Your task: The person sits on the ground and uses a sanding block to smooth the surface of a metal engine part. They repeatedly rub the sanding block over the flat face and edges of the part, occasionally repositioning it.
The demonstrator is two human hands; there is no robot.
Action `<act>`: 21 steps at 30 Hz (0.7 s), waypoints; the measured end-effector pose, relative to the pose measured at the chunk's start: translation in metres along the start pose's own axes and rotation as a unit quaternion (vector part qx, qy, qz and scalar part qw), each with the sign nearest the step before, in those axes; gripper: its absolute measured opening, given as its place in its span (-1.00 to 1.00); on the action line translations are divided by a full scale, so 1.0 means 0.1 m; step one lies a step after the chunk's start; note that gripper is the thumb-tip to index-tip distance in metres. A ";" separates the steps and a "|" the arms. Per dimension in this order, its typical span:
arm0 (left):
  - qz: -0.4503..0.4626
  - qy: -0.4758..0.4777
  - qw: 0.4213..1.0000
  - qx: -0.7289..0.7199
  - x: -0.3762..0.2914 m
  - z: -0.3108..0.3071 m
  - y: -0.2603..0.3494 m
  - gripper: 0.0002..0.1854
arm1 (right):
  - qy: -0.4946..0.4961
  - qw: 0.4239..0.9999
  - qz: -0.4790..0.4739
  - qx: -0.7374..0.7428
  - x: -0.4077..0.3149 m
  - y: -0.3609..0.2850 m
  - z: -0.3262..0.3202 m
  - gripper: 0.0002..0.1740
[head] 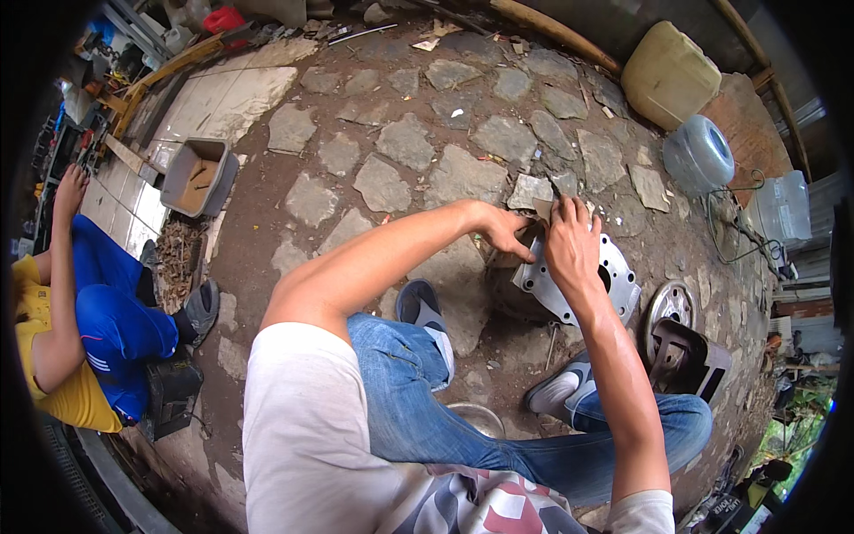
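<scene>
Before me on the stone floor stands a metal gear housing with a bright machined flange, several bolt holes and a darker body. My right hand is bent over the flange's far upper edge, its fingers on a small tan sheet piece. At the flange's left side is my left hand, thumb spread from the fingers and close to the rim. Its fingertips reach behind the tan piece, so I cannot tell whether they grip anything. A thin rod leans below the housing.
A round metal plate and a dark slotted bracket lie right of the housing. A metal bowl is between my legs. At left, another person sits near a grey plastic tub. A water jug and a yellowish jerrycan stand upper right.
</scene>
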State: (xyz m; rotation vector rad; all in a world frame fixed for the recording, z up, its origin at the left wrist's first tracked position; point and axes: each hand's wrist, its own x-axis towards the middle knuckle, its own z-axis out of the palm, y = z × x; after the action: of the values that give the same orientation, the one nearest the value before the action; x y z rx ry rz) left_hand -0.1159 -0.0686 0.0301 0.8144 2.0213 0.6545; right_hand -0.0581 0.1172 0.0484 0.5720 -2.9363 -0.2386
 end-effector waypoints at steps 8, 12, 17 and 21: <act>-0.026 -0.051 0.998 0.011 -0.07 0.09 0.01 0.47 | 0.003 0.994 0.023 0.104 0.09 0.12 0.04 -0.48; -0.042 -0.045 0.998 0.020 -0.04 0.12 0.02 0.41 | 0.039 0.996 -0.013 0.084 -0.09 0.08 0.10 -0.45; -0.029 -0.028 0.998 -0.050 0.00 0.05 -0.05 0.27 | 0.062 0.994 0.038 0.080 -0.03 0.14 0.13 -0.46; -0.086 -0.040 0.995 -0.030 -0.05 -0.14 0.04 0.16 | 0.079 0.995 0.015 0.053 -0.11 0.11 0.11 -0.46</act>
State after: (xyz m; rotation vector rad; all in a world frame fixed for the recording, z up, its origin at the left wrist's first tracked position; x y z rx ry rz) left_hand -0.1243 -0.0719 0.0429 0.6129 1.9638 0.5721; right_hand -0.0537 0.1333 0.0381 0.5342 -2.8145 -0.0310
